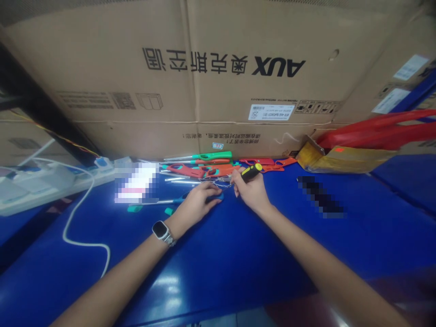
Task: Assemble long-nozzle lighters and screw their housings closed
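A long-nosed blue lighter (218, 197) lies on the blue table, its metal tube pointing left. My left hand (195, 204) is closed over its body and holds it down, hiding much of it. In my right hand (254, 190) is a screwdriver (251, 172) with a black and yellow handle; its tip is hard to make out near the lighter. Just beyond my hands lie several more lighters, among them a green lighter (214, 156), a red lighter (185, 170) and an orange lighter (222, 170). Thin pale wires (221, 184) run between my hands.
Behind stands a large cardboard box (218, 95). At left are a white power strip (98, 181), a loose white cable (78, 200) and a blurred bright rectangle (136, 184). Teal pieces (135, 208) lie nearby. At right are a blurred dark object (320, 197) and a yellow-taped carton (354, 160) under red plastic (368, 129).
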`<act>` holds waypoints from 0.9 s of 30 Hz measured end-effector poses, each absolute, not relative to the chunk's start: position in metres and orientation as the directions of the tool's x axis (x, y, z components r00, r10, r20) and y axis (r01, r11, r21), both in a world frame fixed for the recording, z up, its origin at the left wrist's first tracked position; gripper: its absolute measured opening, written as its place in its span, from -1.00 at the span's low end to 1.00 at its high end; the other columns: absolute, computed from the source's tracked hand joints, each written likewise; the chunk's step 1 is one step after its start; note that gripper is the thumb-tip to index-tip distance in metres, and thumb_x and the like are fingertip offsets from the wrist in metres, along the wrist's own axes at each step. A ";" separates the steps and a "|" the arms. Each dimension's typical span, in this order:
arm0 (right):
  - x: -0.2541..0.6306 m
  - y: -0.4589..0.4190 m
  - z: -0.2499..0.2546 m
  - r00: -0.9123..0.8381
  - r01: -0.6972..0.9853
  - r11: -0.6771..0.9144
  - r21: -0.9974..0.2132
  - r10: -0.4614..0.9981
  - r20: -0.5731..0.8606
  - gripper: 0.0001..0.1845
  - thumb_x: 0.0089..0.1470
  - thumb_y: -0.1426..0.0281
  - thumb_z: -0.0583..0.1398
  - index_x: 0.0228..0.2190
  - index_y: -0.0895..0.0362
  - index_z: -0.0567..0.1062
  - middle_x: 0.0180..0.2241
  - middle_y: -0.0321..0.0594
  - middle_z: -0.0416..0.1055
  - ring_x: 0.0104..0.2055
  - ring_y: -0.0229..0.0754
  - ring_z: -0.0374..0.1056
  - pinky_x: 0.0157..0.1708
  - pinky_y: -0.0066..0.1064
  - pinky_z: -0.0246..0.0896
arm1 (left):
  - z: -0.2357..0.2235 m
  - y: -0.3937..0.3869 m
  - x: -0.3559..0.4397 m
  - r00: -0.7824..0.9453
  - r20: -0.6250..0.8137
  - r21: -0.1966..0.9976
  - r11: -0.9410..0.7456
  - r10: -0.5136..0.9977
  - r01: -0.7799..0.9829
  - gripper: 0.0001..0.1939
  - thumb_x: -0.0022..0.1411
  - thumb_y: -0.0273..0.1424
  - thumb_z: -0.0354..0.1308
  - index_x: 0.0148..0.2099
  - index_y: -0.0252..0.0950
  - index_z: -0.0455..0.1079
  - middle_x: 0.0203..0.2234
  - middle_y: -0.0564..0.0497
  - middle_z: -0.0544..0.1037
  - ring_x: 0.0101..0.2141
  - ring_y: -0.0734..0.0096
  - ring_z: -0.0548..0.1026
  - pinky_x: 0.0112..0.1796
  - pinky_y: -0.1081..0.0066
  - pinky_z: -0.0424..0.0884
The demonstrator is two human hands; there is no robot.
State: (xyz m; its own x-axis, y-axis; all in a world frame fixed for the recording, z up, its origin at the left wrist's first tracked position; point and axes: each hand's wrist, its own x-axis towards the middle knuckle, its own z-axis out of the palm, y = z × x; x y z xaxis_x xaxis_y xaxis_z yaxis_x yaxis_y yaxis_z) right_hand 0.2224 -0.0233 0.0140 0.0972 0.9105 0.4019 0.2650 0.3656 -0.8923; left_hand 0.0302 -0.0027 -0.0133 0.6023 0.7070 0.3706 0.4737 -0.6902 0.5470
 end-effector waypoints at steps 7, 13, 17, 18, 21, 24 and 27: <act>0.222 -0.024 0.014 0.092 0.306 0.319 -0.897 0.928 0.362 -0.53 0.19 0.03 0.12 -0.57 0.10 0.39 -0.73 -0.35 0.30 -0.70 -0.27 0.29 -0.66 -0.48 0.18 | -0.013 -0.002 0.030 0.597 0.366 0.560 -0.681 0.714 0.472 -0.79 0.27 -0.38 0.23 -0.05 -0.27 0.54 -0.11 -0.10 0.56 -0.10 0.20 0.54 0.00 0.15 0.46; 0.222 -0.023 0.015 0.096 0.279 0.321 -0.905 0.929 0.359 -0.53 0.18 0.01 0.14 -0.55 0.10 0.41 -0.74 -0.36 0.29 -0.71 -0.28 0.28 -0.69 -0.50 0.15 | -0.012 -0.002 0.030 0.593 0.359 0.569 -0.673 0.721 0.473 -0.79 0.25 -0.41 0.25 -0.06 -0.26 0.54 -0.11 -0.09 0.56 -0.10 0.21 0.54 0.00 0.16 0.46; 0.221 -0.022 0.014 0.097 0.250 0.321 -0.913 0.930 0.354 -0.56 0.18 0.06 0.16 -0.56 0.11 0.41 -0.75 -0.37 0.29 -0.73 -0.29 0.27 -0.69 -0.51 0.15 | -0.011 -0.002 0.030 0.593 0.354 0.578 -0.668 0.723 0.469 -0.80 0.25 -0.41 0.26 -0.06 -0.26 0.54 -0.12 -0.08 0.56 -0.10 0.21 0.54 0.00 0.17 0.46; 0.222 -0.021 0.015 0.095 0.249 0.318 -0.915 0.932 0.350 -0.57 0.18 0.08 0.15 -0.56 0.11 0.40 -0.75 -0.37 0.29 -0.74 -0.29 0.27 -0.68 -0.51 0.15 | -0.011 -0.002 0.030 0.590 0.353 0.578 -0.665 0.726 0.472 -0.80 0.24 -0.41 0.26 -0.07 -0.27 0.54 -0.13 -0.08 0.56 -0.10 0.21 0.54 0.00 0.17 0.46; 0.221 -0.020 0.018 0.068 0.284 0.313 -0.907 0.936 0.344 -0.58 0.20 0.15 0.14 -0.59 0.12 0.40 -0.76 -0.35 0.31 -0.74 -0.28 0.28 -0.65 -0.50 0.18 | -0.009 -0.001 0.031 0.585 0.348 0.581 -0.658 0.733 0.479 -0.80 0.22 -0.43 0.28 -0.08 -0.29 0.55 -0.13 -0.08 0.56 -0.12 0.22 0.55 0.00 0.17 0.46; 0.218 -0.020 0.028 0.026 0.379 0.324 -0.867 0.933 0.359 -0.57 0.20 0.21 0.13 -0.65 0.12 0.39 -0.77 -0.32 0.34 -0.71 -0.27 0.30 -0.57 -0.48 0.24 | -0.009 -0.001 0.031 0.586 0.349 0.588 -0.658 0.731 0.471 -0.79 0.22 -0.43 0.28 -0.08 -0.28 0.56 -0.13 -0.09 0.56 -0.12 0.21 0.56 0.00 0.16 0.46; 0.212 -0.018 0.040 -0.016 0.458 0.337 -0.822 0.928 0.372 -0.52 0.19 0.24 0.13 -0.73 0.11 0.35 -0.76 -0.29 0.35 -0.69 -0.28 0.32 -0.53 -0.47 0.27 | -0.008 0.000 0.031 0.581 0.348 0.601 -0.651 0.736 0.464 -0.78 0.22 -0.41 0.28 -0.07 -0.26 0.55 -0.13 -0.08 0.57 -0.13 0.20 0.56 -0.01 0.16 0.46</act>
